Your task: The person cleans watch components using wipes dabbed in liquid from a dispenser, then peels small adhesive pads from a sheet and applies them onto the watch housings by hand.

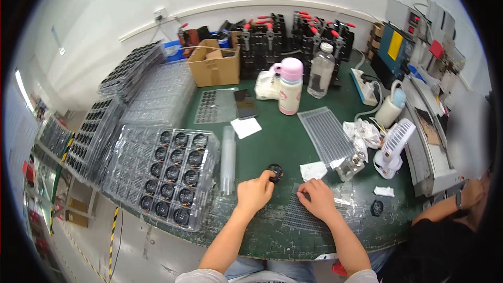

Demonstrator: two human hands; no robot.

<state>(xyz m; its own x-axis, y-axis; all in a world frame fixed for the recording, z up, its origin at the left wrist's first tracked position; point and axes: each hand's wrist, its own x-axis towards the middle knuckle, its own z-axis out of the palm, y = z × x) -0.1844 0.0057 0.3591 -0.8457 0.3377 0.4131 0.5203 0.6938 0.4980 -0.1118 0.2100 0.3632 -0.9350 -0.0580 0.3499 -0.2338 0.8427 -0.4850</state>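
Note:
My left hand [255, 195] grips the near-left edge of a small black round plastic part [276, 172], which rests low over the green table. To the right of it, my right hand [317, 199] is closed, thumb and fingertips drawn together above a sheet of small dark pieces [299, 215]. Whatever those fingertips hold, if anything, is too small to see. A clear blister tray [209, 178] with rows of similar black round parts lies to the left. Another black part [377, 208] lies alone at the right.
A clear plastic tube [228, 160], a larger patterned sheet [326, 135], a pink-capped bottle [290, 91] and a water bottle [320, 73] stand or lie beyond my hands. A white fan [393, 149] and a press machine [429, 141] are right. Another person's arm [440, 209] reaches in there.

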